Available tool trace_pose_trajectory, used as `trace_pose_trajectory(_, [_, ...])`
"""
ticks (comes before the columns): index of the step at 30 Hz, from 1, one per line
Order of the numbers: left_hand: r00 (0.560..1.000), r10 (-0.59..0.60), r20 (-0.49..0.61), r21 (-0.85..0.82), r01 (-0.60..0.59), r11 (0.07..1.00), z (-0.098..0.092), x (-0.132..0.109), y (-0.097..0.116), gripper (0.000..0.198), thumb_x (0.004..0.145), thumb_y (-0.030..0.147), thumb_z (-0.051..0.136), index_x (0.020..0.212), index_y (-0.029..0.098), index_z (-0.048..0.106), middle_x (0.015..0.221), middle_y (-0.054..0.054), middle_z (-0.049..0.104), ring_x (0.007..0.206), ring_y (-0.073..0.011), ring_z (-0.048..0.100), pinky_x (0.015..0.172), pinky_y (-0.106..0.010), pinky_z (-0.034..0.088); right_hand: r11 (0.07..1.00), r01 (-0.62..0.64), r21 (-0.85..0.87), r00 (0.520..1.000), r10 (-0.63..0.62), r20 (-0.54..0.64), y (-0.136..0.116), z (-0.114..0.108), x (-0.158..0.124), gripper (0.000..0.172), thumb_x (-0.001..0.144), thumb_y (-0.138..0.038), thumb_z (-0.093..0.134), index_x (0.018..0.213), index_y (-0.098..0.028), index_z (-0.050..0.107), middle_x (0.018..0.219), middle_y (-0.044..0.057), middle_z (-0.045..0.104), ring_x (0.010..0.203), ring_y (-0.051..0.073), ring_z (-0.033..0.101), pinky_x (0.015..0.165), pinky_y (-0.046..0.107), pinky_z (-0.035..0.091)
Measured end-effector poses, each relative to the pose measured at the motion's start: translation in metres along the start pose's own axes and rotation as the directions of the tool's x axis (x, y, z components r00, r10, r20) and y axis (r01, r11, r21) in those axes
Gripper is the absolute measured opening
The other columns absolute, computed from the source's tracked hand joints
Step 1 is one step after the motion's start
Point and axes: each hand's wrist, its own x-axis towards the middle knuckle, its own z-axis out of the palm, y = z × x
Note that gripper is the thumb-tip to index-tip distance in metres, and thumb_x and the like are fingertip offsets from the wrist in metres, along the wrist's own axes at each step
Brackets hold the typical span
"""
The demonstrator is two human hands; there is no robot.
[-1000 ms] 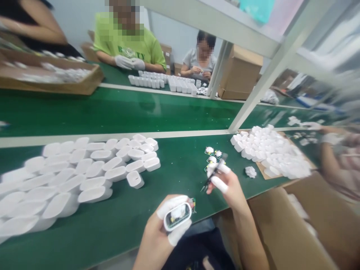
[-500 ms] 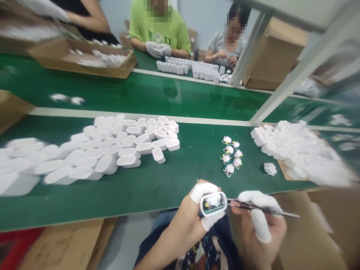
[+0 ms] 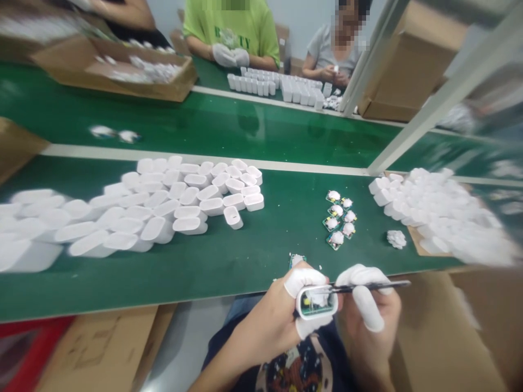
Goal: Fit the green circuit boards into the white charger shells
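Observation:
My left hand (image 3: 269, 313), with white finger cots, is shut on a small white oval plastic case (image 3: 316, 302), its open side facing me and white and dark parts inside. My right hand (image 3: 368, 307) holds slim black tweezers (image 3: 370, 287), their tip over the case's opening. A small circuit board (image 3: 297, 259) lies at the bench edge just above my left fingers. Several more boards with white domes (image 3: 337, 220) lie in two rows beyond my hands, out of reach of the tweezers.
Rows of white cases (image 3: 163, 204) cover the green workbench (image 3: 281, 245) to the left. More lie heaped on cardboard (image 3: 433, 212) to the right. Beyond a pale rail (image 3: 204, 158), two co-workers (image 3: 231, 38) sit at another bench, with cardboard boxes (image 3: 392, 71) around.
My hands have come together near the bench edge. The tweezers have swung from pointing down beside the table to lying across the case, with the tip at its opening. The view has shifted.

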Motion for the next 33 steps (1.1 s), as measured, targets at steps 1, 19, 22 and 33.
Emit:
trace_pose_trajectory(1, [1.0,0.009,-0.007,-0.002,-0.009,1.0,0.0,-0.002,-0.002,0.024,0.095,0.02,0.072,0.115,0.027,0.059,0.098,-0.002,0.07,0.08,-0.0173,0.074,0.074,-0.025,0.058,1.0,-0.014,0.003,1.0,0.014,0.018,-0.001,0.001,0.001,0.005,0.095,-0.027,0.075,0.091,-0.024,0.074,0.081,0.002,0.068,0.066,0.017,0.066,0.057,0.026,0.053])
trace_pose_trajectory(19, [0.955,0.231,-0.188,0.037,-0.228,0.973,0.003,-0.016,-0.02,0.03,0.093,0.018,0.077,0.118,0.029,0.065,0.11,-0.007,0.08,0.091,-0.0191,0.08,0.079,-0.028,0.063,0.946,0.316,-0.079,0.94,-0.323,-0.108,-0.019,-0.002,0.006,0.007,0.099,-0.03,0.07,0.096,-0.023,0.07,0.07,0.0,0.063,0.049,0.016,0.059,0.039,0.027,0.045])
trace_pose_trajectory(22, [0.977,0.148,-0.156,0.036,-0.144,0.989,0.003,-0.02,-0.023,0.032,0.091,0.026,0.08,0.121,0.028,0.066,0.112,-0.01,0.08,0.094,-0.0235,0.08,0.082,-0.034,0.066,0.955,0.282,-0.094,0.954,-0.289,-0.074,-0.015,-0.001,-0.006,0.008,0.1,-0.032,0.069,0.097,-0.025,0.071,0.075,0.002,0.064,0.057,0.018,0.063,0.04,0.026,0.048])
trace_pose_trajectory(33, [0.987,0.067,-0.149,-0.034,-0.072,0.997,0.006,-0.027,-0.021,0.035,0.092,0.033,0.079,0.125,0.03,0.065,0.11,-0.009,0.08,0.095,-0.0231,0.08,0.084,-0.034,0.066,0.973,0.214,-0.081,0.972,-0.221,-0.084,-0.008,0.009,-0.018,0.007,0.102,-0.032,0.067,0.104,-0.027,0.072,0.082,0.004,0.072,0.07,0.023,0.072,0.054,0.035,0.059])
